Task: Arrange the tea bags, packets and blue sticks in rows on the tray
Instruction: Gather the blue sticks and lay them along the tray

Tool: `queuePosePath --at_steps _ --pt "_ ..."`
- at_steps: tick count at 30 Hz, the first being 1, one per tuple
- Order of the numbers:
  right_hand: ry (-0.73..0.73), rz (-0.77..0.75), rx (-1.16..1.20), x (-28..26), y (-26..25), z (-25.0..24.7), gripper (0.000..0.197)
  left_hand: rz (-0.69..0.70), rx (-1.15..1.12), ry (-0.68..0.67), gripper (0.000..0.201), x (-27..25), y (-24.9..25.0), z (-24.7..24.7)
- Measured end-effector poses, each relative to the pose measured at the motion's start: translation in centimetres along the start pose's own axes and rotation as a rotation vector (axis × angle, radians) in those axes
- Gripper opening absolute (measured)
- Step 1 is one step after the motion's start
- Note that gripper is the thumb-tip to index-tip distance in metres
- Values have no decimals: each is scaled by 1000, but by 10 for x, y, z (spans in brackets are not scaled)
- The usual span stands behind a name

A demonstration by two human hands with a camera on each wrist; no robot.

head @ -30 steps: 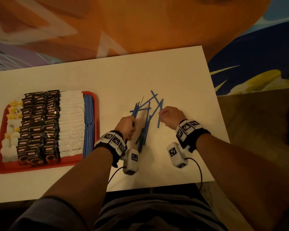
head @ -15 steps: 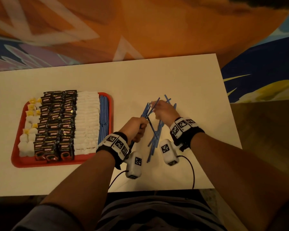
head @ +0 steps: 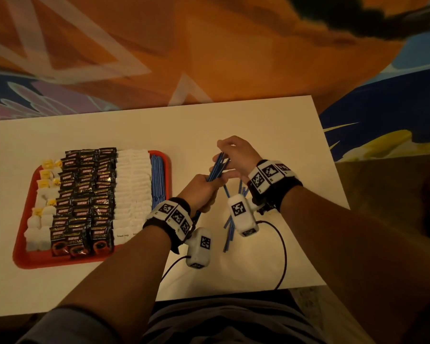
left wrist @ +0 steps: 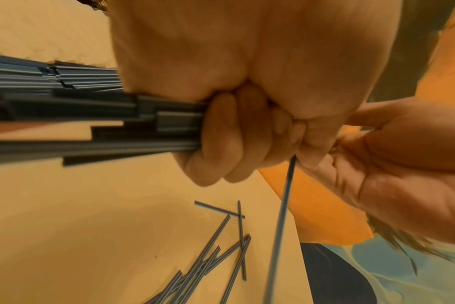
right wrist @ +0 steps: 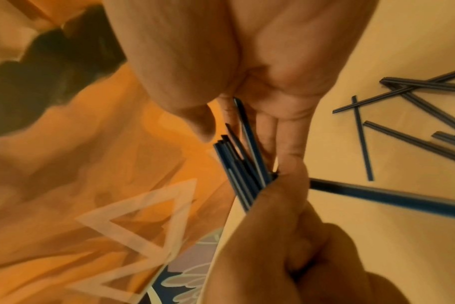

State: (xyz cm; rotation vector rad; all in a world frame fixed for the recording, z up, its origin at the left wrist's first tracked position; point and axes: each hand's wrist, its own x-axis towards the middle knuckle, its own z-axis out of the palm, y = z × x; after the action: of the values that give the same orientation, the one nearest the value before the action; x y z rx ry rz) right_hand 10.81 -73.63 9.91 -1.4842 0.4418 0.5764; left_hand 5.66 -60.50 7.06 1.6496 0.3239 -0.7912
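Note:
A red tray (head: 35, 259) at the left holds tea bags (head: 46, 180), black packets (head: 85, 194), white packets (head: 133, 189) and a row of blue sticks (head: 157, 180) along its right side. My left hand (head: 201, 192) (left wrist: 234, 133) grips a bundle of blue sticks (head: 217, 167) (left wrist: 91, 115) in a fist, tilted up above the table. My right hand (head: 233, 152) (right wrist: 247, 123) holds the bundle's upper ends (right wrist: 242, 174) between thumb and fingers. Several loose blue sticks (head: 228, 232) (left wrist: 216, 257) (right wrist: 416, 115) lie crossed on the table under the hands.
The white table (head: 258, 125) ends just right of my right wrist, with patterned orange and blue floor beyond. Black cables (head: 282, 256) hang from the wrist cameras near the table's front edge. The tray sits close to my left forearm.
My right hand left the loose sticks on the table and came up to the top of the bundle. My left hand has raised the bundle a little.

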Motion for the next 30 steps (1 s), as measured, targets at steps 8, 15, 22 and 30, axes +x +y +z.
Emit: queuePosePath --at_steps 8,15,22,30 --pt "33 1 70 -16 -25 9 4 72 -18 -44 28 -1 11 -9" --pt "54 -136 -141 -23 -52 19 17 150 -10 -28 38 -3 26 -16" --pt "105 -195 -142 -29 -73 31 18 236 -45 22 21 -10 43 -20" --pt "156 -278 -213 -46 -99 45 5 303 2 63 40 -25 65 -29"
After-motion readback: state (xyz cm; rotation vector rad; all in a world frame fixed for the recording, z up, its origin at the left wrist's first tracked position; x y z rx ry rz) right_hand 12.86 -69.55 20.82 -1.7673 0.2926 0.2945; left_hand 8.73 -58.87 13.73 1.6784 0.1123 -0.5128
